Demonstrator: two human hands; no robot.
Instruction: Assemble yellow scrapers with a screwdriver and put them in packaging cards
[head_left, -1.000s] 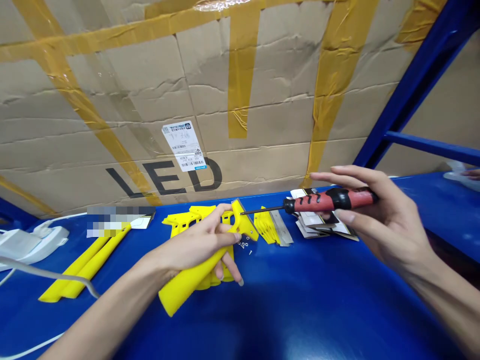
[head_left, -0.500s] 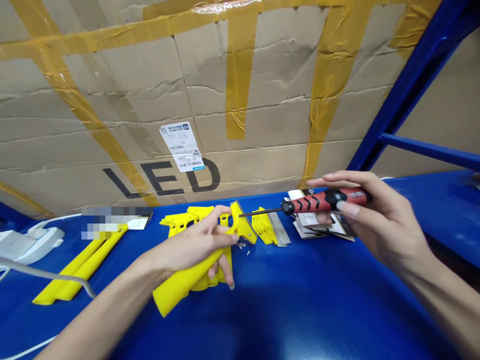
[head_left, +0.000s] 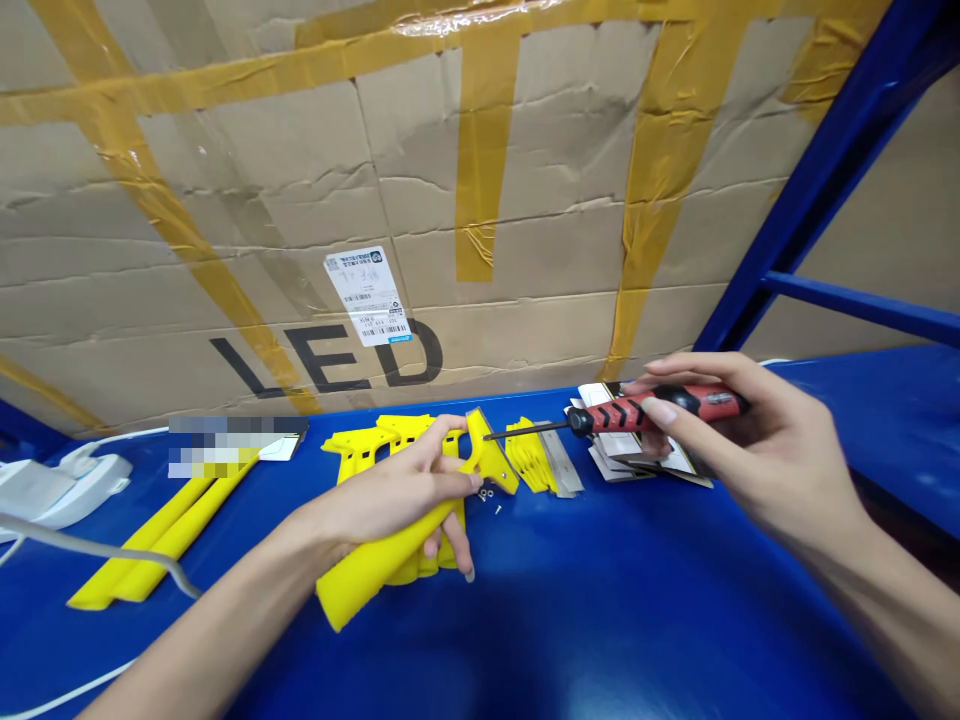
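My left hand point(head_left: 420, 490) is wrapped round a yellow scraper point(head_left: 367, 575), its handle slanting down to the left and its head with a metal blade edge facing right. In my right hand point(head_left: 757, 430) is a red and black screwdriver point(head_left: 660, 408), held level by the handle. Its thin tip meets the scraper head, near the upper screw place. Beneath my left hand lie several more yellow scraper handles point(head_left: 360, 445), partly hidden. Just right of the scraper head sit a stack of yellow clamp pieces point(head_left: 531, 455) and metal blades point(head_left: 559, 465). Small screws and nuts point(head_left: 487, 493) lie below.
A large taped cardboard box point(head_left: 555, 200) stands behind the blue table point(head_left: 562, 620). Printed cards point(head_left: 615, 460) are piled at the right. Two yellow scrapers point(head_left: 161, 540) and a white power strip point(head_left: 82, 490) with cables lie left. A blue metal frame point(head_left: 810, 190) rises at right.
My right fingers have shifted along the screwdriver handle, the thumb now further toward the shaft. The screwdriver tip stays at the scraper head. The whole view has shifted slightly.
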